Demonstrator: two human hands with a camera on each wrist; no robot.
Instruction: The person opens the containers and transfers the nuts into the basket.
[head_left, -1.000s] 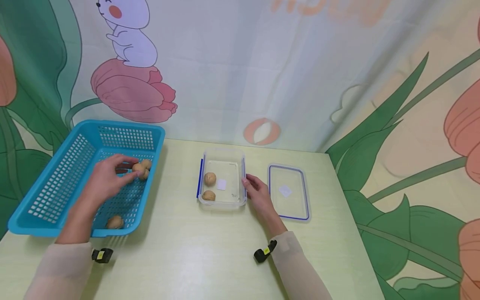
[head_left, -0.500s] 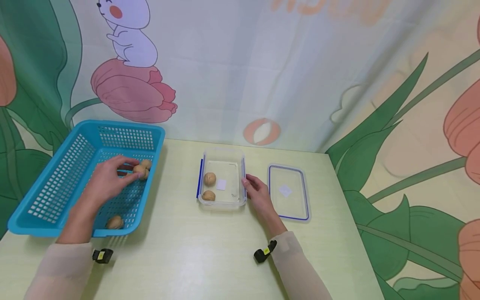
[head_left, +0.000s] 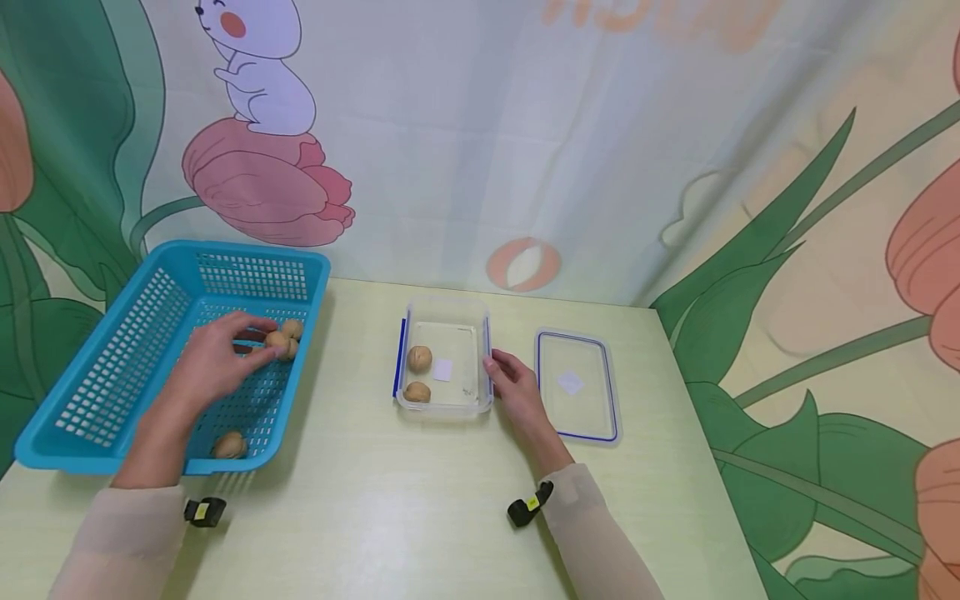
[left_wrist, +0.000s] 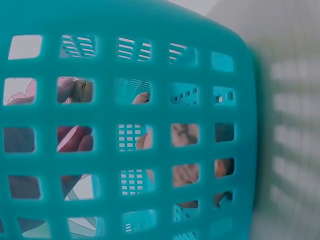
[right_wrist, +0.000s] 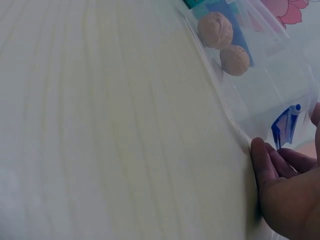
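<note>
In the head view my left hand (head_left: pixel 217 354) reaches into the blue plastic basket (head_left: pixel 45 446) and pinches a walnut (head_left: pixel 277 343) between thumb and fingers. More walnuts (head_left: pixel 292 328) lie right beside it at the basket's right wall. The left wrist view looks through the basket's holes, and part of the held walnut (left_wrist: pixel 82 92) shows behind the lattice. My right hand (head_left: pixel 519 397) holds the right side of a clear plastic container (head_left: pixel 446 410), thumb at its wall. Two walnuts (head_left: pixel 420 359) sit in the container's left half, also visible in the right wrist view.
Another walnut (head_left: pixel 230 445) lies at the basket's near right corner. A clear lid (head_left: pixel 577 404) with a blue seal lies flat to the right of the container. Behind the pale table (head_left: pixel 405 517) hangs a printed curtain (head_left: pixel 450 150).
The walnut pinched in my left hand has shifted very slightly. My right hand, the container, the lid and the basket stay where they were.
</note>
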